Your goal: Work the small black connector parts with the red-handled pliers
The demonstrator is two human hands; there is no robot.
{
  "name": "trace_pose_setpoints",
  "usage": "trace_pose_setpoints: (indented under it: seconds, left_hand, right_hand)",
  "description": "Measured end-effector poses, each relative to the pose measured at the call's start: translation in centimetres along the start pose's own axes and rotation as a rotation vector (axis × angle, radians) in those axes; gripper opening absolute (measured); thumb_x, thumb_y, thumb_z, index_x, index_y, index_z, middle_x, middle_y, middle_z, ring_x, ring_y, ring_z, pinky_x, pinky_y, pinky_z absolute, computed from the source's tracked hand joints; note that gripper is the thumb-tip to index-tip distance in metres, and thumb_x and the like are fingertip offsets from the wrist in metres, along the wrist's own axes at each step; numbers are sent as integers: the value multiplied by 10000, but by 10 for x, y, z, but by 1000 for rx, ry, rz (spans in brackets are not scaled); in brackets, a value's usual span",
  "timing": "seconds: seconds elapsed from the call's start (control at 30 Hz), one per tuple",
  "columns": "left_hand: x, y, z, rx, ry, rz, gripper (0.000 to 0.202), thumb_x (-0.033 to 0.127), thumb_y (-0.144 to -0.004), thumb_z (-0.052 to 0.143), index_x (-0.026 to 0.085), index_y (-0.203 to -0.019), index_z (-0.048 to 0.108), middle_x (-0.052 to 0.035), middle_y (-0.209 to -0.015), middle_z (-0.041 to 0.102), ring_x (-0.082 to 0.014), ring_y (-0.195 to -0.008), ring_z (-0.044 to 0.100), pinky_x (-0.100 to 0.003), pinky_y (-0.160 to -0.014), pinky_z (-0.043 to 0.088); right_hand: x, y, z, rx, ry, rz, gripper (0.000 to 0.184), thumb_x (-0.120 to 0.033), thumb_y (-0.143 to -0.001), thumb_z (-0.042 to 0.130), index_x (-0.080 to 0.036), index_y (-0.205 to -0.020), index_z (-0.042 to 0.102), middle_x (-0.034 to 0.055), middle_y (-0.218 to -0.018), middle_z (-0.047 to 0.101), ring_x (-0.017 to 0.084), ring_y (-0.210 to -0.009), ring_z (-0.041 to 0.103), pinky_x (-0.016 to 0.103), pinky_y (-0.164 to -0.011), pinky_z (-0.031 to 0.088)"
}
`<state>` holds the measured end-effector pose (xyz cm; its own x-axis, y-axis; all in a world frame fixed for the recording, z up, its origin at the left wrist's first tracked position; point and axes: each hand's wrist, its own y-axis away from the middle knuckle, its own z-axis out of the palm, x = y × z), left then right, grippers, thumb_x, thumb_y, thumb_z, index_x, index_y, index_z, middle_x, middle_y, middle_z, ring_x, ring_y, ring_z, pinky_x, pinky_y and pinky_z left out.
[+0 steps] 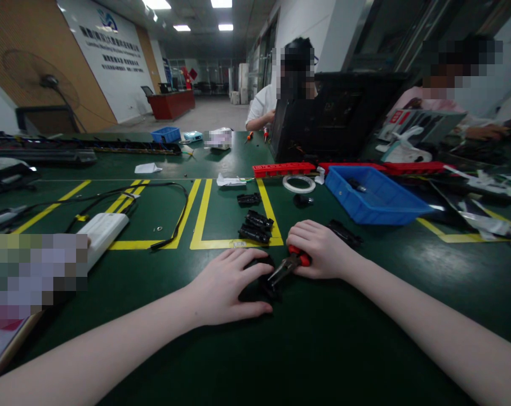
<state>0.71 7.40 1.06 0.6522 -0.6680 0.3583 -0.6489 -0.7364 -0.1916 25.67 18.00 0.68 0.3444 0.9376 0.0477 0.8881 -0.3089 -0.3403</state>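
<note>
Steady work called for the left hand [227,285], holding the black plastic part [274,291], to brace it against the red-handled long-nose pliers [286,268] the right hand [318,248] gripped.

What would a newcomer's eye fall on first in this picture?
Likely the red-handled pliers in the right hand, their tips at a black part beneath the left hand. Next come the bright blue bin beyond the right hand and the red strips stretching to either side of it.
</note>
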Motion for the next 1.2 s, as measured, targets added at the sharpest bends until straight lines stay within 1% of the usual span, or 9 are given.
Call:
trace_pose_setpoints:
  seconds: [0.1, 0.23, 0.3, 0.4, 0.5, 0.73, 0.87, 1.07, 1.2]
  left_hand:
    - [0, 0, 1, 16, -4, -15, 487, 500, -872, 647, 209, -1254, 561, -110, -1379, 525, -310, -1238, 519, -519, -1037, 451]
    - [0, 1, 2, 28, 32, -43, 419, 455, -868, 667, 202, -1190, 580, -106, -1345, 534, -294, -1205, 525, -489, -1014, 469]
    - [-1, 2, 2, 28, 68, -54, 392, 442, -876, 664, 201, -1174, 585, -106, -1313, 540, -278, -1162, 541, -457, -976, 491]
    - [0, 2, 0, 32, 97, -49, 344, 459, -893, 645, 198, -1113, 611, -97, -1210, 568, -254, -1063, 563, -415, -899, 511]
    - [1, 3, -1, 49, 69, -15, 323, 484, -906, 622, 192, -1045, 630, -88, -1123, 585, -244, -998, 560, -394, -849, 496]
    - [-1, 3, 1, 89, 8, 16, 369, 547, -892, 603, 185, -965, 633, -68, -1021, 590, -226, -900, 545, -368, -778, 441]
    - [0, 3, 1, 98, 5, 14, 373, 545, -877, 617, 183, -966, 634, -64, -1018, 588, -221, -882, 536, -365, -763, 426]
    - [2, 3, -1, 88, -2, -3, 357, 519, -870, 638, 183, -991, 635, -64, -1037, 594, -226, -905, 542, -369, -780, 438]
    - [3, 2, -1, 74, -2, -36, 364, 494, -878, 646, 185, -1069, 612, -73, -1086, 599, -244, -958, 557, -400, -824, 464]
  right_hand:
    - [0, 0, 0, -2, -3, 2, 171, -354, -800, 596, -193, -817, 543, 92, -843, 613, 238, -798, 545, 377, -762, 410]
    - [1, 0, 0, -12, -17, 4, 168, -349, -804, 594, -188, -816, 545, 90, -836, 610, 234, -790, 544, 380, -756, 419]
    - [0, -1, 0, -18, -23, 2, 169, -347, -805, 593, -186, -813, 545, 89, -833, 605, 232, -786, 543, 381, -752, 421]
    - [0, -1, -1, -20, -21, -1, 160, -339, -801, 597, -188, -804, 545, 87, -831, 603, 230, -787, 539, 380, -749, 422]
    - [-1, 0, -1, -6, -28, -14, 162, -340, -798, 605, -190, -801, 546, 86, -835, 606, 227, -784, 536, 376, -744, 423]
    - [-3, 2, 1, 46, -70, 9, 151, -330, -797, 600, -190, -815, 547, 90, -838, 613, 230, -791, 545, 365, -731, 416]
    - [-5, 1, 1, 25, -91, 13, 153, -324, -771, 605, -191, -815, 545, 85, -826, 613, 226, -768, 533, 364, -717, 410]
    - [-6, 1, 2, 24, -104, 22, 161, -337, -781, 599, -189, -813, 545, 84, -816, 611, 220, -751, 524, 354, -701, 394]
    - [-7, 2, 1, 20, -93, 16, 165, -346, -794, 603, -195, -801, 538, 76, -808, 602, 211, -743, 514, 341, -689, 379]
